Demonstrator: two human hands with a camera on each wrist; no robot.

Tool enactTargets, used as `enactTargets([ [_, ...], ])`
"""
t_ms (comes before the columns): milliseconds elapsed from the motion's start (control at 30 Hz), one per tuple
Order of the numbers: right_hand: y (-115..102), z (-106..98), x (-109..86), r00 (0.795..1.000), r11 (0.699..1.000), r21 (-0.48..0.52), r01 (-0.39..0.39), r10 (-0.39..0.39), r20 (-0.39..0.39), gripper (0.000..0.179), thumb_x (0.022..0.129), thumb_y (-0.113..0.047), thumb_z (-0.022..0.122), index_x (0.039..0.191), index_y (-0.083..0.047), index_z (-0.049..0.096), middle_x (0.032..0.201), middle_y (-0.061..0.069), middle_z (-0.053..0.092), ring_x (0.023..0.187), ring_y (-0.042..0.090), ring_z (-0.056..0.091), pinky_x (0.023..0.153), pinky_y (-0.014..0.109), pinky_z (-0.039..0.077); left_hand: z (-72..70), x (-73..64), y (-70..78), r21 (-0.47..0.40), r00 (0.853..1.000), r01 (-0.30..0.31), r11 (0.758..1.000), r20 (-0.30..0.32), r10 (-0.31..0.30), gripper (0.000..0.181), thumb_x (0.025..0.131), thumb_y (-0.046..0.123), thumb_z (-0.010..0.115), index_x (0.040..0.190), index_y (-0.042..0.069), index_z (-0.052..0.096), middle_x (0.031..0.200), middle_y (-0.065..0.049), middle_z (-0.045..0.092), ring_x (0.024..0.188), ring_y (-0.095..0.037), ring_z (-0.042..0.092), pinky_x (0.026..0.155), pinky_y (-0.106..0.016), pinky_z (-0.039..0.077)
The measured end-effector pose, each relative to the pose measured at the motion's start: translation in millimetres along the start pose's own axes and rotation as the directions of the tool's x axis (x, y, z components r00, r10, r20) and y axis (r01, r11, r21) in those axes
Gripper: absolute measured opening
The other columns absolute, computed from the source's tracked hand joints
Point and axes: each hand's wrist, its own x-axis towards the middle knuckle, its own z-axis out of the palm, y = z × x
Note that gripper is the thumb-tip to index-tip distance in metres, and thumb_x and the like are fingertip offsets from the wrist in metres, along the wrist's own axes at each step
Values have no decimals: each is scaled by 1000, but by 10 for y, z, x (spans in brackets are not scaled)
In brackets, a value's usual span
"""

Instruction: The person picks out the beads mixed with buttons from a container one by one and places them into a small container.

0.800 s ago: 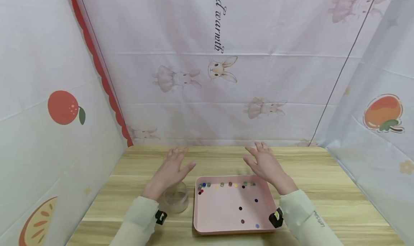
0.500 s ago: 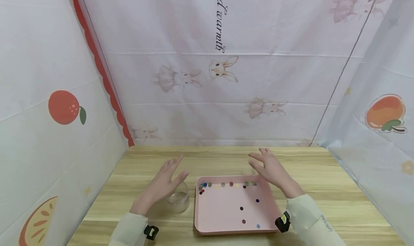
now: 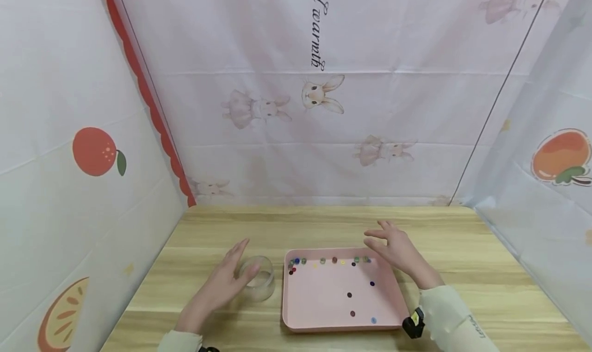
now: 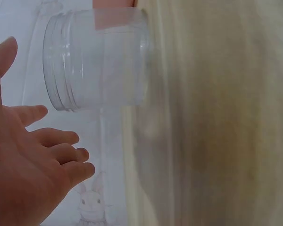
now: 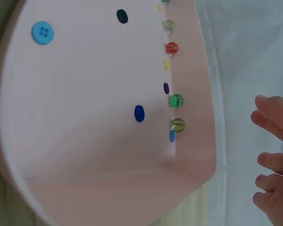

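My left hand point(image 3: 221, 285) hovers beside the clear, open-topped plastic jar point(image 3: 263, 292), fingers extended and holding nothing. In the left wrist view, a gap shows between the fingers and the jar point(image 4: 101, 61). Right of the jar lies a shallow pink tray point(image 3: 319, 303) with several buttons and glass marbles in it. Beyond the tray's far right corner my right hand point(image 3: 401, 252) hangs in the air, fingers loosely bent around nothing. In the right wrist view, a light blue button point(image 5: 42, 32), a dark blue button point(image 5: 139, 113) and a green marble point(image 5: 176, 100) show clearly.
The marbles mostly line the tray's far wall, while buttons are scattered over its right part. The wooden table point(image 3: 217, 228) meets a printed cloth curtain point(image 3: 277, 172) at the back. More cloth hangs on both sides.
My left hand has come down and nearer to me, to the jar's left side, uncovering more of the jar. My right hand has drawn slightly back and to the right.
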Motion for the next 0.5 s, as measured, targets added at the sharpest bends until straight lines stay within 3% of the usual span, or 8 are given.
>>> enactTargets([
  [300, 135, 123, -12, 996, 997, 8, -70, 70, 51, 29, 103, -26, 69, 124, -8, 78, 164, 37, 32, 155, 61, 18, 121, 77, 20, 12, -96, -64, 14, 999, 30, 999, 13, -30, 86, 103, 56, 61, 170, 25, 19, 175, -19, 23, 156, -52, 28, 119, -75, 31],
  [500, 170, 205, -72, 999, 998, -27, -51, 51, 10, 24, 100, -28, 74, 116, -12, 82, 158, 39, 41, 150, 64, 26, 118, 81, 23, 36, -140, -118, 14, 999, 30, 999, 26, -30, 83, 101, 58, 64, 168, 28, 26, 173, -19, 29, 152, -54, 36, 118, -74, 35],
])
